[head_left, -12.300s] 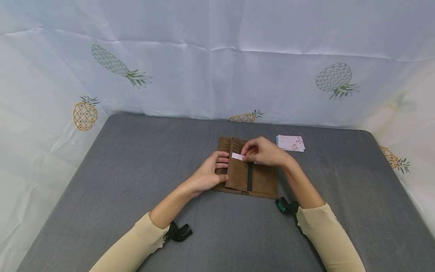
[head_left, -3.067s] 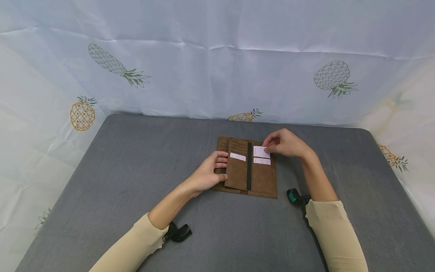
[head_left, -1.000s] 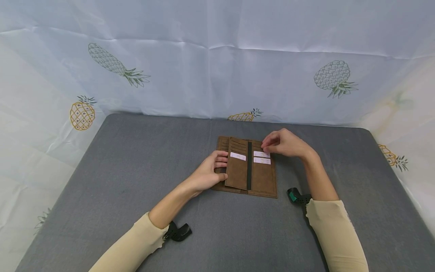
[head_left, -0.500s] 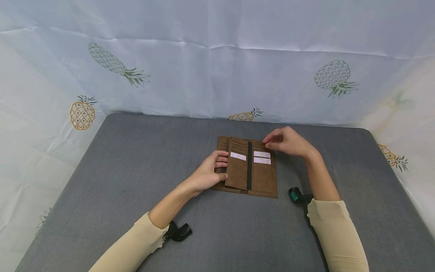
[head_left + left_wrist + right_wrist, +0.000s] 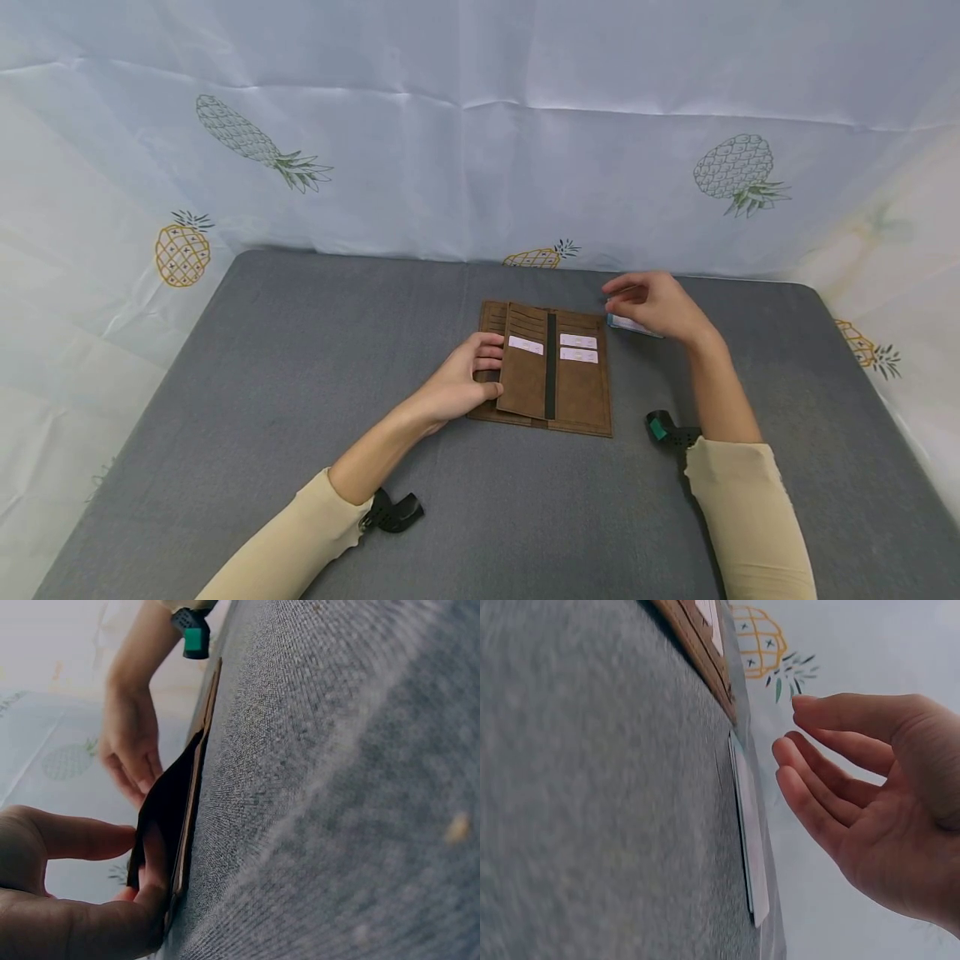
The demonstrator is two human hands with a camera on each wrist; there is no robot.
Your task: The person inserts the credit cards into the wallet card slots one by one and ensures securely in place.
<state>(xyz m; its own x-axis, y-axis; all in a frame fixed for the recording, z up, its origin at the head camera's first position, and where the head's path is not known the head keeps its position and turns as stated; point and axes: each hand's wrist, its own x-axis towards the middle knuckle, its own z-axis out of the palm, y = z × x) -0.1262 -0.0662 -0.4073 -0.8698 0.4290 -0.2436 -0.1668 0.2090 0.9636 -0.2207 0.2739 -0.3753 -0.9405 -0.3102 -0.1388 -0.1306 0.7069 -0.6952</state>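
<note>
A brown wallet (image 5: 581, 400) lies spread out on the grey table. One white card (image 5: 525, 344) shows in a slot of its raised inner flap, and an upper card (image 5: 577, 341) and a lower card (image 5: 578, 355) in the right panel. My left hand (image 5: 465, 379) pinches the flap's left edge, thumb on top and fingers beneath, as the left wrist view shows. My right hand (image 5: 660, 307), fingers loosely bent and holding nothing, hovers over a small stack of cards (image 5: 750, 832) right of the wallet. From the head view the hand covers much of that stack.
The grey table (image 5: 337, 333) extends around the wallet. Behind it hangs a pale curtain (image 5: 465, 183) printed with pineapples. A black strap device sits at the left wrist (image 5: 397, 512) and another at the right (image 5: 670, 431).
Cards now fill slots on both sides; the last one slid down into the right panel. My right hand has since let go and moved right to the stack. My left hand stays put.
</note>
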